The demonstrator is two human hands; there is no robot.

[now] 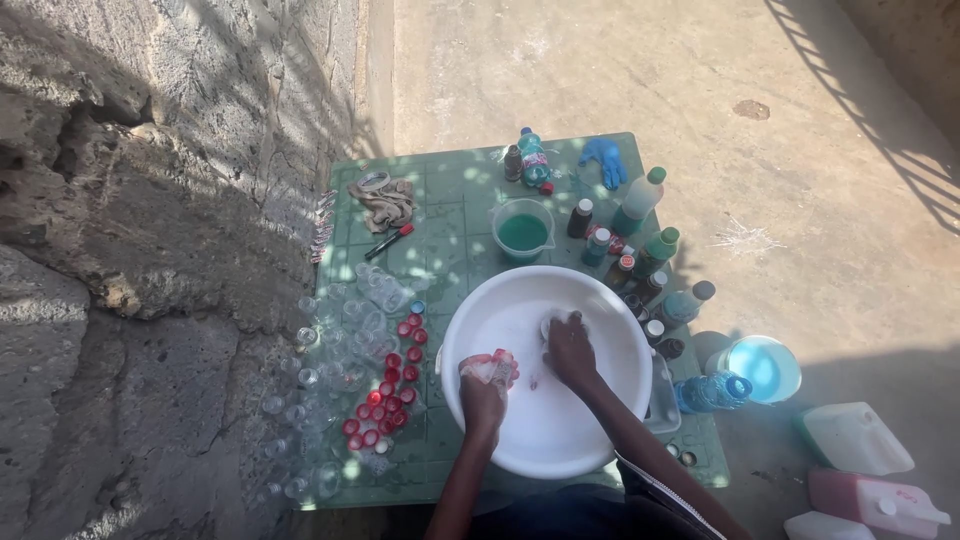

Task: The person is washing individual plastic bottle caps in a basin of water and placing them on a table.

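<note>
A large white basin (600,300) sits on a green plastic table (450,200). Both my hands are inside it. My left hand (484,392) grips a small clear bottle with a red cap (497,364) near the basin's left side. My right hand (570,350) is closed around a small pale object near the basin's middle; what that object is I cannot tell. To the left of the basin lie several red bottle caps (388,398) and several small clear bottles (350,320).
A jug of green liquid (522,230) stands behind the basin. Several coloured bottles (640,250) line the table's right side. Blue gloves (604,160), a rag (384,200) and a marker (390,241) lie farther back. A blue bucket (765,366) and jerrycans (855,440) stand on the ground at right.
</note>
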